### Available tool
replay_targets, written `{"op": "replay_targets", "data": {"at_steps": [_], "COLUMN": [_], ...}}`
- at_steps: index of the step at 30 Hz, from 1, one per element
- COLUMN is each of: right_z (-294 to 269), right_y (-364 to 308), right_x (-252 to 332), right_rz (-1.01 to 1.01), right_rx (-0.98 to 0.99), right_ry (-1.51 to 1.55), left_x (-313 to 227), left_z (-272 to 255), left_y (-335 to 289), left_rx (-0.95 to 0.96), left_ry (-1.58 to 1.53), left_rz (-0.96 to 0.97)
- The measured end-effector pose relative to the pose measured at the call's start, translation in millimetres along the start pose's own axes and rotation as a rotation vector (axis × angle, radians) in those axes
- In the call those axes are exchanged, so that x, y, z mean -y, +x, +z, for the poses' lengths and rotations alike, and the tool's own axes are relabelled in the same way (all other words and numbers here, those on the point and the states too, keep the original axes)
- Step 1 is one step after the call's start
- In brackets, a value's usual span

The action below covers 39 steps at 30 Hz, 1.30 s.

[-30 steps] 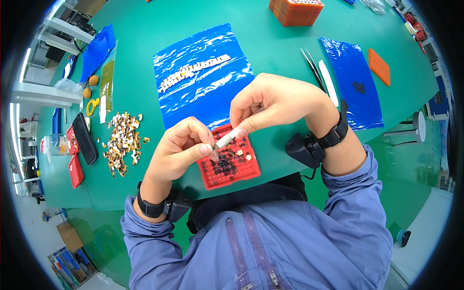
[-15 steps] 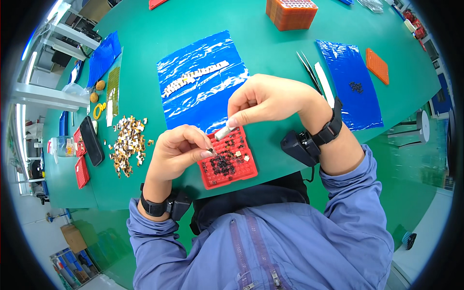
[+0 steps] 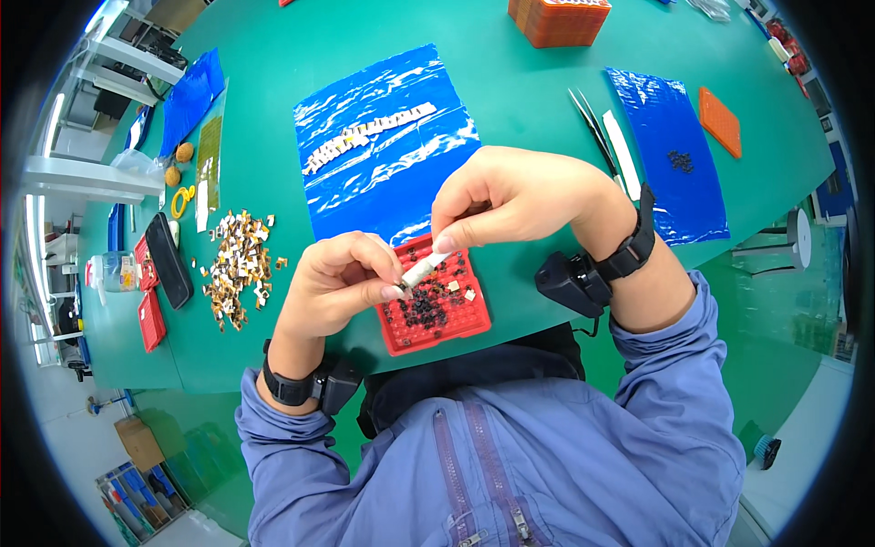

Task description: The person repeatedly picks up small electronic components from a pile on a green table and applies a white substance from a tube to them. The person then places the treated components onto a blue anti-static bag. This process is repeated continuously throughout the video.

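Note:
My right hand (image 3: 510, 202) is closed, pinching a short white rolled strip (image 3: 421, 271) between thumb and fingertips. The strip's lower end meets the fingertips of my left hand (image 3: 348, 281), which is closed in a pinch on a small dark piece (image 3: 401, 287), mostly covered by the fingers. Both hands are above a red tray (image 3: 437, 341) with a bumpy floor. Scattered in it are many tiny black parts (image 3: 427, 313) and a few small cream squares (image 3: 469, 294).
Beyond the tray lies a blue sheet (image 3: 365, 96) with a row of small white pieces (image 3: 369, 137). Tweezers (image 3: 592, 126) and a white strip lie right, beside another blue sheet (image 3: 656, 100). A pile of small white-and-brown pieces (image 3: 239, 264) is left, near a black case (image 3: 171, 262).
My right hand has brought the white strip's end down to my left fingertips, where the small dark piece is. My left hand has barely moved. The view has shifted slightly.

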State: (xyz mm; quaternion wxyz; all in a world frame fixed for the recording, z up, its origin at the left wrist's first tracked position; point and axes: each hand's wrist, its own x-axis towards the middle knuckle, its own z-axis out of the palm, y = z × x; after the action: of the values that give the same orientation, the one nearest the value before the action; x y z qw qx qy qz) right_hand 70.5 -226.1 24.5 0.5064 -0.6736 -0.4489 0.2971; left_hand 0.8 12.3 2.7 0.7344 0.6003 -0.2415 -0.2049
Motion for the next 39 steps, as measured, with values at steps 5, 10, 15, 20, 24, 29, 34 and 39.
{"op": "replay_targets", "data": {"at_steps": [5, 10, 15, 20, 24, 29, 34, 39], "right_z": [3, -1, 0, -1, -7, -12, -12, -11], "right_y": [-1, 1, -1, -1, -4, -6, -5, -5], "right_x": [-1, 13, 17, 8, 7, 6, 4, 0], "right_rz": [0.013, 0.206, 0.297, 0.169, 0.104, 0.149, 0.167, 0.138], "right_rx": [-0.046, 0.016, 0.016, 0.011, 0.007, -0.051, -0.065, -0.079], "right_ry": [0.070, 0.073, 0.130, 0.035, -0.139, -0.198, -0.223, -0.245], "left_x": [-1, -1, 2, 1, -2, -9, -12, -14], "left_z": [1, 0, 0, 2, 4, 3, 3, 5], "left_y": [0, 0, -1, 1, -2, 2, 5, 4], "left_rx": [-0.017, -0.020, -0.034, -0.022, -0.028, 0.066, 0.125, 0.108], "left_ry": [-0.013, -0.026, -0.051, -0.018, 0.009, 0.173, 0.357, 0.419], "left_rz": [0.009, 0.016, 0.029, 0.011, -0.034, -0.011, 0.044, 0.074]}}
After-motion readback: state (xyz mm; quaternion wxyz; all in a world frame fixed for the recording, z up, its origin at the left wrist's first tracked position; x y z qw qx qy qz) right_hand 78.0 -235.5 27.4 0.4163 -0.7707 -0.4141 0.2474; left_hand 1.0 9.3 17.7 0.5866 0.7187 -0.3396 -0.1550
